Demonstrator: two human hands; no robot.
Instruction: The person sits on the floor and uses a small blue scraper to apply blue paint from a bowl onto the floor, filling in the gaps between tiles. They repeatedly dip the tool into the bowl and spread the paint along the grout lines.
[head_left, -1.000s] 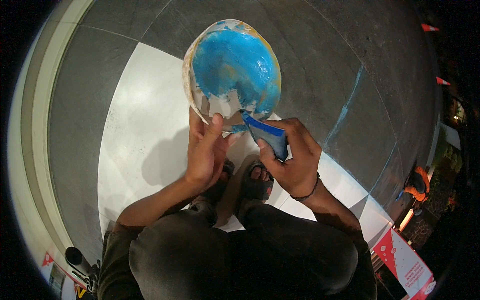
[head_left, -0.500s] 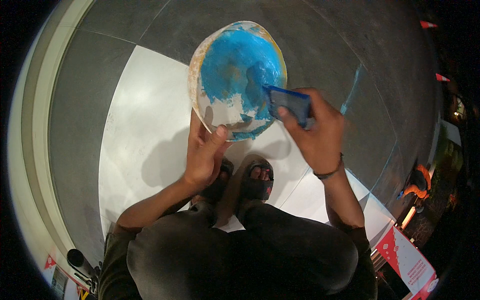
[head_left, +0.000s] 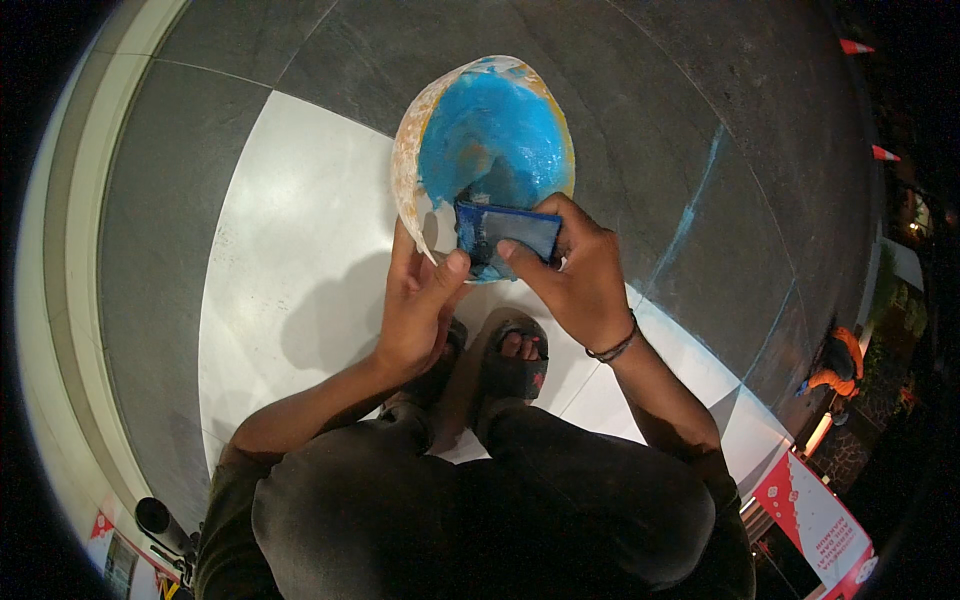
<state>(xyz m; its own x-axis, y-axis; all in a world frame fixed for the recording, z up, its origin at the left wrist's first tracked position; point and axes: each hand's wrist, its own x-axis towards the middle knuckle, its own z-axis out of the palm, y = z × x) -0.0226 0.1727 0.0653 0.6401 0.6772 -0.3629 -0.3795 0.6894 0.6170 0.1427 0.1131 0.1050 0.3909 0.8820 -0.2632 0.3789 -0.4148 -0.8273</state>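
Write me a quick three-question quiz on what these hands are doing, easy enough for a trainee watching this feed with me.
1. True or false: the bowl rests on the floor.
2. Where is the flat scraper? A) at the bowl's far rim; B) at the bowl's near part; C) outside the bowl's left wall.
3. Fill in the colour: the coating over most of the bowl's visible inside is ____.

Key:
1. False; the left hand holds it up.
2. B, gripped in the right hand.
3. Blue.
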